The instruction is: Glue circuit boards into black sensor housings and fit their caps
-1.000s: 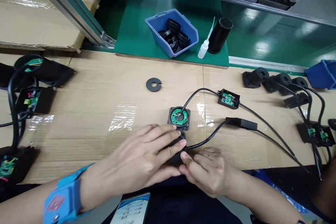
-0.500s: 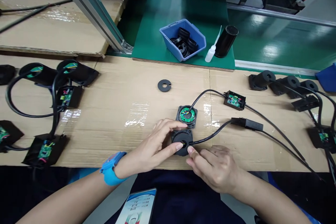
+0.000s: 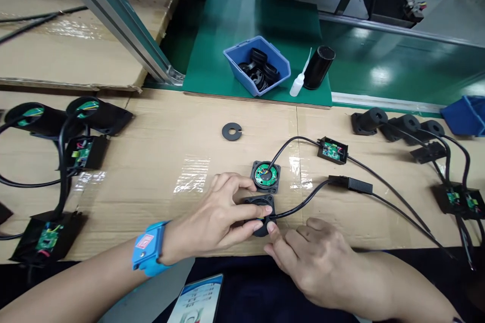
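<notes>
A square black housing with a round black cover (image 3: 258,228) lies at the near edge of the bench. My left hand (image 3: 223,212) grips it from the left, with index finger and thumb on top of the cover, hiding much of it. From the right, my right hand (image 3: 303,252) has its thumb tip pressed at the cover's rim beside the cable, its other fingers curled. A black cable (image 3: 299,208) leads right to a small ribbed black box (image 3: 350,184). Just beyond sits another housing showing a green ring-shaped circuit board (image 3: 265,175), wired to an open black box (image 3: 332,150).
A loose slotted black disc (image 3: 232,131) rests farther back. On the green board stand a blue bin (image 3: 257,65) of black parts, a white dropper bottle (image 3: 297,83) and a black cylinder (image 3: 319,67). Wired assemblies lie left (image 3: 49,232) and right (image 3: 405,126).
My left index finger has moved from the far edge onto the top of the cover, near the cable. My right thumb stays at the cover's rim. The whole view has shifted slightly.
</notes>
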`<action>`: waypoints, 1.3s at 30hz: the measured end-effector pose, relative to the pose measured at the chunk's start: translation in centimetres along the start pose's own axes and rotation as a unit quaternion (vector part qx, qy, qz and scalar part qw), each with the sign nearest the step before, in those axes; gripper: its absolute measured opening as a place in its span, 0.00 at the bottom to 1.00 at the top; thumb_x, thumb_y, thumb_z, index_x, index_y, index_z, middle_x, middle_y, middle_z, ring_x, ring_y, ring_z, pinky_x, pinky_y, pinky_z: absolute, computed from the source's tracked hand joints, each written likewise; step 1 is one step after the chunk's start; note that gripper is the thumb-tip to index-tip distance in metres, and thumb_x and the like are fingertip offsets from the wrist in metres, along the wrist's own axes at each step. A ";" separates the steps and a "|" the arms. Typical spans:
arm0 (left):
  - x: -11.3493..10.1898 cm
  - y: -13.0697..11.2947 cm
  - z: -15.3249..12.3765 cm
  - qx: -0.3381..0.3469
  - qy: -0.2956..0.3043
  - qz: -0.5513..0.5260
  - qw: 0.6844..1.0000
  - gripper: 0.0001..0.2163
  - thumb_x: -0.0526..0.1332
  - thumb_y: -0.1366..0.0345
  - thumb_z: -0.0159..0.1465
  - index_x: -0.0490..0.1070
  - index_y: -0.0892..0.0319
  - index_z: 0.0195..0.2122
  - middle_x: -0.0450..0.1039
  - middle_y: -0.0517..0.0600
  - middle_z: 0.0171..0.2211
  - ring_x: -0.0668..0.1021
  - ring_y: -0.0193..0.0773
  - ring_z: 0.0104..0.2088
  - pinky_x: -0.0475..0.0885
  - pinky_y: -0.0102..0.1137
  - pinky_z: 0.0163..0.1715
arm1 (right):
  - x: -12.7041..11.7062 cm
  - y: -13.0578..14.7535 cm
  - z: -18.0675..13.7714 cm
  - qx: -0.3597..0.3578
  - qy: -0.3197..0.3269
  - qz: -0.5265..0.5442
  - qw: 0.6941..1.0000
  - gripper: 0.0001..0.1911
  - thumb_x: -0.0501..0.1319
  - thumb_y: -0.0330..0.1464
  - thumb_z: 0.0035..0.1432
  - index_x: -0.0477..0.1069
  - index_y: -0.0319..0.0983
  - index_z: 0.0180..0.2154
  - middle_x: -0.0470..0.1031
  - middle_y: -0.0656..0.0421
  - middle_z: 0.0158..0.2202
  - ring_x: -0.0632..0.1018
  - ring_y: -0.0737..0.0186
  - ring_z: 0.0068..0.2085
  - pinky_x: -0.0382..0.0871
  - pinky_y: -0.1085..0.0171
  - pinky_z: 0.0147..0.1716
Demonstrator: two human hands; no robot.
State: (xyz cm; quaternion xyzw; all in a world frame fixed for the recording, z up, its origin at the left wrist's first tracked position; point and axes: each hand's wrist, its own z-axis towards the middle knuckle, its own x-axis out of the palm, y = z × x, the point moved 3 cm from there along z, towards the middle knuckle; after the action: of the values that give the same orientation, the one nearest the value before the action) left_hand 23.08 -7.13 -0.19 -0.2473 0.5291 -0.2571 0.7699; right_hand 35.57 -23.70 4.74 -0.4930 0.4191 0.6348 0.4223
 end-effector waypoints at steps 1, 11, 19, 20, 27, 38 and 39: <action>-0.1 0.1 0.1 0.006 0.003 0.004 1.000 0.11 0.63 0.63 0.69 0.76 0.52 0.52 0.61 0.55 0.52 0.67 0.49 0.54 0.62 0.44 0.52 | 0.0 -0.2 0.0 -0.003 0.003 0.006 1.000 0.13 0.60 0.32 0.67 0.74 0.29 0.48 0.68 0.61 0.26 0.71 0.61 0.23 0.62 0.57 0.27; -0.8 0.3 0.4 -0.013 0.049 -0.001 0.999 0.13 0.61 0.61 0.70 0.76 0.49 0.54 0.61 0.57 0.53 0.66 0.50 0.53 0.63 0.45 0.49 | -0.5 -0.6 0.5 0.010 0.012 0.032 0.999 0.14 0.60 0.33 0.68 0.74 0.28 0.49 0.67 0.61 0.25 0.70 0.62 0.23 0.59 0.59 0.23; -1.4 -0.3 1.3 0.027 0.048 0.079 0.995 0.11 0.61 0.62 0.69 0.77 0.50 0.50 0.67 0.57 0.51 0.69 0.53 0.53 0.62 0.46 0.48 | -2.8 -4.1 2.6 0.089 0.000 0.191 0.978 0.10 0.61 0.32 0.69 0.76 0.35 0.48 0.74 0.60 0.29 0.74 0.67 0.29 0.67 0.64 0.29; -1.5 -0.3 1.4 0.032 0.051 0.080 0.995 0.10 0.61 0.61 0.69 0.77 0.50 0.50 0.67 0.57 0.51 0.69 0.53 0.53 0.62 0.46 0.49 | -3.3 -5.1 3.0 0.114 -0.034 0.203 0.972 0.09 0.61 0.30 0.68 0.76 0.35 0.47 0.75 0.59 0.31 0.74 0.67 0.31 0.67 0.64 0.31; -1.7 -0.4 1.5 0.064 0.050 0.106 0.991 0.10 0.60 0.63 0.69 0.77 0.50 0.50 0.69 0.56 0.52 0.70 0.53 0.56 0.62 0.47 0.52 | -0.1 -11.9 5.6 0.191 -0.023 0.075 0.979 0.20 0.56 0.38 0.72 0.71 0.35 0.59 0.72 0.48 0.58 0.71 0.52 0.61 0.62 0.51 0.62; -1.2 0.3 1.4 0.034 0.041 0.043 0.998 0.10 0.65 0.61 0.67 0.79 0.48 0.49 0.49 0.55 0.70 0.54 0.63 0.71 0.60 0.59 0.64 | -0.6 -9.6 4.0 0.146 -0.091 0.065 0.983 0.13 0.65 0.38 0.65 0.67 0.38 0.34 0.71 0.59 0.31 0.70 0.62 0.36 0.61 0.60 0.38; -1.2 0.3 1.5 0.032 0.048 0.030 0.998 0.11 0.65 0.62 0.67 0.79 0.49 0.49 0.45 0.55 0.72 0.54 0.62 0.71 0.61 0.58 0.64 | -0.7 -9.1 3.7 0.137 -0.096 0.059 0.984 0.12 0.66 0.36 0.65 0.66 0.38 0.34 0.70 0.59 0.31 0.69 0.62 0.35 0.61 0.60 0.37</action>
State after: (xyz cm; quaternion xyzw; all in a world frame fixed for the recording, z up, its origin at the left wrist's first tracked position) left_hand 24.16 -5.96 0.88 -0.1938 0.5642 -0.2619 0.7586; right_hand 43.28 -17.60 5.02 -0.3418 0.4876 0.6398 0.4859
